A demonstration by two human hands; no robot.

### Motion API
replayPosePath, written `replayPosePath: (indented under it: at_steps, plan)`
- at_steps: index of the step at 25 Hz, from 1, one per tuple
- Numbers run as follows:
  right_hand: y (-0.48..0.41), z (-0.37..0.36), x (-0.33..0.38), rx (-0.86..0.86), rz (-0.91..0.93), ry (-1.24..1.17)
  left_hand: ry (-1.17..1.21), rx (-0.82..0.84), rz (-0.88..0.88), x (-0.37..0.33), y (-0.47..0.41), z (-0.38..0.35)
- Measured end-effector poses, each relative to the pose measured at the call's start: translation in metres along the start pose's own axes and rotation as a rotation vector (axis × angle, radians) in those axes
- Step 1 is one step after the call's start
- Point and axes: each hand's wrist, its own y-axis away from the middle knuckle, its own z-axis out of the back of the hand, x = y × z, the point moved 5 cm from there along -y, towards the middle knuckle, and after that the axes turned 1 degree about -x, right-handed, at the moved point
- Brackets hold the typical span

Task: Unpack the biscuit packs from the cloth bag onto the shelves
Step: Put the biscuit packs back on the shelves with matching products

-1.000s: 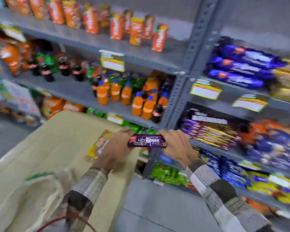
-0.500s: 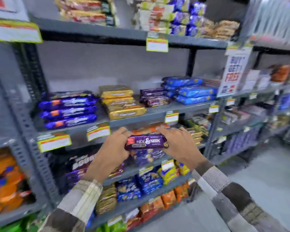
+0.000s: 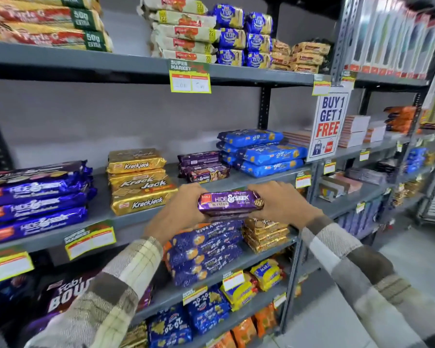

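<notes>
I hold a purple Hide & Seek biscuit pack (image 3: pixel 230 202) level in front of the middle shelf (image 3: pixel 256 180). My left hand (image 3: pixel 178 213) grips its left end and my right hand (image 3: pixel 283 203) grips its right end. A second pack seems to lie under it, mostly hidden. Just beyond, on the shelf, sits a small stack of matching purple Hide & Seek packs (image 3: pixel 204 167). The cloth bag is out of view.
Gold Krackjack packs (image 3: pixel 138 180) lie left of the purple stack, blue 20-20 packs (image 3: pixel 261 153) to its right, long blue Hide & Seek packs (image 3: pixel 35 202) far left. A "Buy 1 Get 1 Free" sign (image 3: pixel 329 124) hangs on the upright. Shelves above and below are stocked.
The view swung from the drinks shelves and cloth bag to the biscuit shelves and closed in. Both hands kept the pack and raised it toward the middle shelf.
</notes>
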Motion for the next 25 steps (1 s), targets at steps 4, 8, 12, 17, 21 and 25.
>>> replayPosePath:
  at_steps: [4,8,12,17,21,25]
  plan:
    - [-0.084,0.007,-0.037,0.129,0.066,-0.09,0.012,0.15,0.08,0.027,-0.075,0.008]
    - [-0.164,-0.009,-0.064,0.226,0.126,-0.211,0.001,0.214,0.172,0.06,-0.137,0.01]
    - [-0.214,-0.041,-0.077,0.288,0.174,-0.297,0.055,0.292,0.309,0.093,-0.17,-0.009]
    - [-0.253,-0.079,-0.084,0.343,0.232,-0.241,0.036,0.242,0.394,0.117,-0.18,-0.029]
    - [-0.264,-0.097,-0.09,0.348,0.289,-0.286,0.019,0.191,0.42,0.12,-0.178,-0.035]
    - [-0.264,-0.102,-0.1,0.269,0.319,-0.355,-0.04,0.126,0.418,0.122,-0.177,-0.036]
